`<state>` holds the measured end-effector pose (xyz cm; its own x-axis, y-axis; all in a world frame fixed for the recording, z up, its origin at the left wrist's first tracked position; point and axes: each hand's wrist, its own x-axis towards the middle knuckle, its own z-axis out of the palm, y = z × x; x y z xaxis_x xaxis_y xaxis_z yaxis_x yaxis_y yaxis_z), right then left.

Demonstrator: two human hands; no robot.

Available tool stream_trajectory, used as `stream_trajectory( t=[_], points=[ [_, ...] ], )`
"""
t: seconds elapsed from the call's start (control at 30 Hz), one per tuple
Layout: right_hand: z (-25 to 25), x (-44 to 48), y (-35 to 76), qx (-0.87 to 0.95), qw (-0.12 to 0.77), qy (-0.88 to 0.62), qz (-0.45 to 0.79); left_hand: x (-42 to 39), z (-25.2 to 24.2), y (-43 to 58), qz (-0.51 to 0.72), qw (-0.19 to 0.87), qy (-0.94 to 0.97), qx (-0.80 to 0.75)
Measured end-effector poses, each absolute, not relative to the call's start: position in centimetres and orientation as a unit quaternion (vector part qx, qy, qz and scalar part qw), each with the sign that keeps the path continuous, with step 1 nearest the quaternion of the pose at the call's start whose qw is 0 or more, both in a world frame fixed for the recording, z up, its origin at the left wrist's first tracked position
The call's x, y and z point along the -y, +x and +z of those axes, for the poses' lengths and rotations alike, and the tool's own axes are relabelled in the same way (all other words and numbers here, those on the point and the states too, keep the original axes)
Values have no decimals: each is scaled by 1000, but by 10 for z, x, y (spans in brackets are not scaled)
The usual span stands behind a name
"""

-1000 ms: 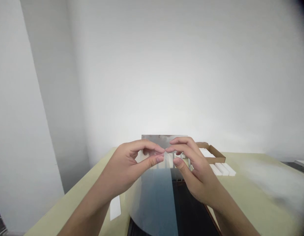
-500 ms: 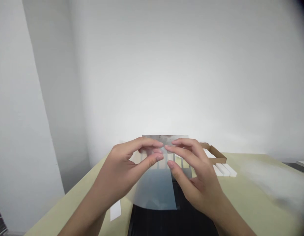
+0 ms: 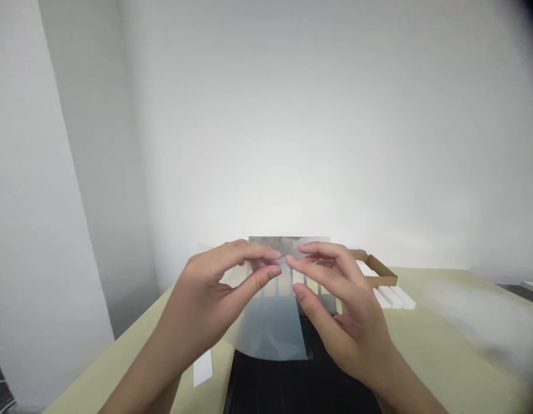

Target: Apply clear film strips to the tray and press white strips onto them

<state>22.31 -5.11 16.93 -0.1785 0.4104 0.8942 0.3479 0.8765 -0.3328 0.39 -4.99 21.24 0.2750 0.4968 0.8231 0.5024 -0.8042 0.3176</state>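
A clear, flexible plastic sheet (image 3: 272,328) curves upward in front of me, its lower edge hanging over a black sheet (image 3: 292,385). My left hand (image 3: 218,282) and my right hand (image 3: 339,293) curl around its upper middle, fingertips close together and thumbs low. Through the plastic show several pale strips (image 3: 287,284). I cannot tell whether either hand pinches the plastic or only hovers at it.
The pale yellow-green table (image 3: 443,345) runs to a white wall. A brown cardboard frame (image 3: 378,270) and several white bars (image 3: 393,298) lie right of my right hand. A white strip (image 3: 202,368) lies below my left forearm.
My fingertips have drawn slightly apart. The plastic sheet's lower edge has risen and curved, baring more of the black sheet below.
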Motion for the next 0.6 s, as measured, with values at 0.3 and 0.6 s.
stream_trajectory(
  t=[0.3, 0.6],
  points=[
    [176, 56, 222, 773, 592, -197, 117, 53, 213, 1, -475, -8, -853, 215],
    [175, 62, 223, 771, 594, -228, -29, 57, 211, 6, -498, 60, -844, 192]
  ],
)
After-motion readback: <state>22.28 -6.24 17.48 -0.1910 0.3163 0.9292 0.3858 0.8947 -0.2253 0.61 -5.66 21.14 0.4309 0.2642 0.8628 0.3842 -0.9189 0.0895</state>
